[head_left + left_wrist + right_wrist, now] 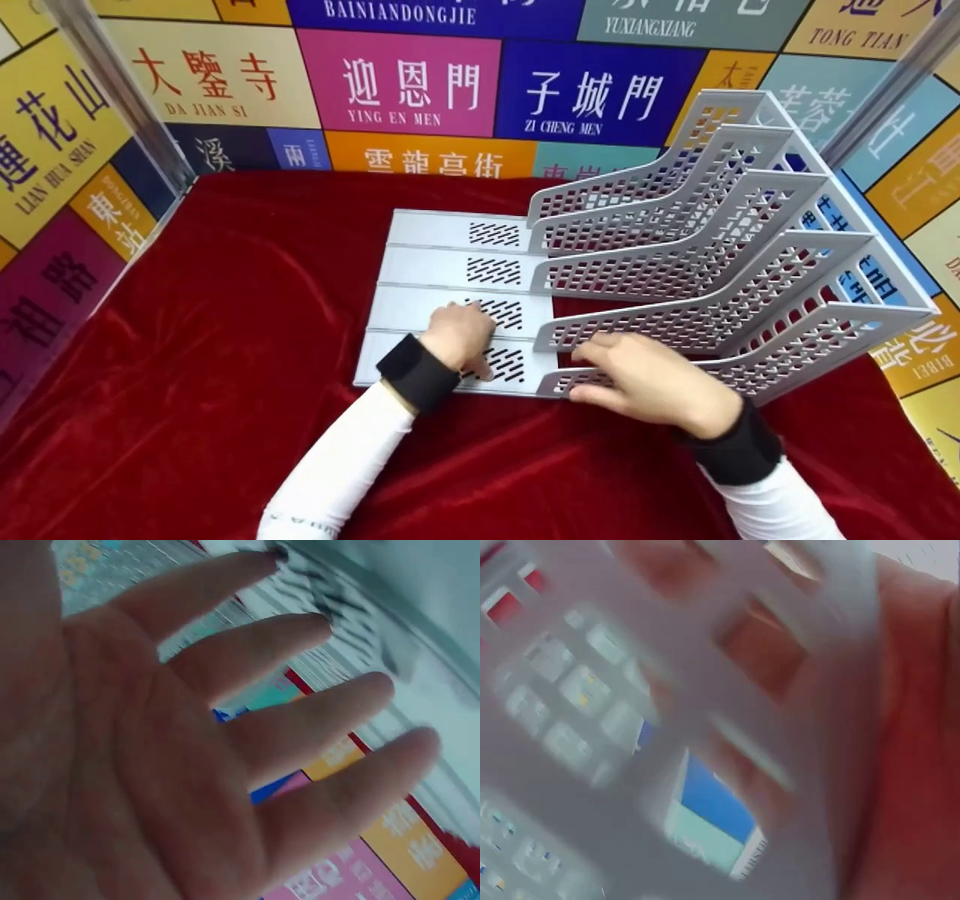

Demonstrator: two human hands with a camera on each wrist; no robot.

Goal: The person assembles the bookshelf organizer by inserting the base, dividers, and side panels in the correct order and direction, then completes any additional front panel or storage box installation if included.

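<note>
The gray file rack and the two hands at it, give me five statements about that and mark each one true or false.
1. Five perforated dividers stand side by side in the rack. True.
2. The left hand is at the tall back ends of the dividers. False: it is at the slotted panel to the left of them in the head view.
3. The right hand is at the front end of the divider nearest the person. True.
4. The cloth under the rack is blue. False: it is red.
5. Neither wrist wears anything. False: each has a black band.
</note>
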